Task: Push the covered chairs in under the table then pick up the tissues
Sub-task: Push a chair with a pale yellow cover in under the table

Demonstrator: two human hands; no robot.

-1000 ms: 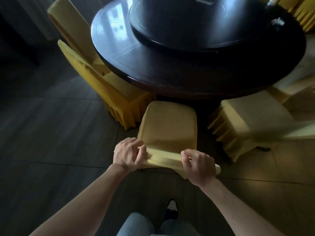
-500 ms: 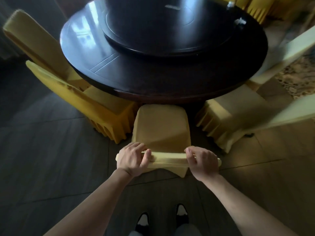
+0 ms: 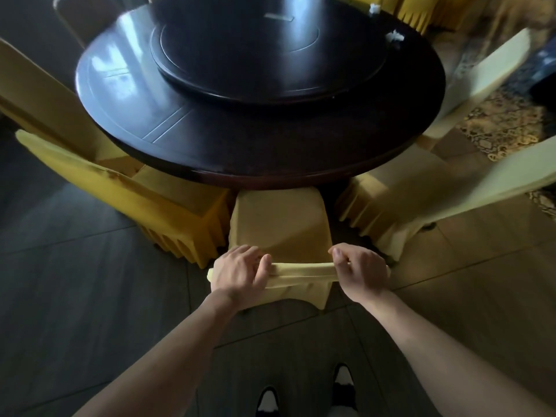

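step: pushing chair in | my left hand (image 3: 240, 273) and right hand (image 3: 359, 272) grip the top of the yellow-covered chair (image 3: 278, 224) | seat front at table (image 3: 264, 152) edge | push straight, evenly | tissues (image 3: 395, 36) on far rim

Both arms extended forward, hands level and apart.

Left hand (image 3: 239, 270) lay palm down, fingers curled over the chair back (image 3: 298, 273), thumb pressed along its near side. Right hand (image 3: 359, 273) gripped the same edge, knuckles up, fingers folded over, thumb tip raised at the inner side. Forearms bare, angled inward from the lower corners; wrists straight.
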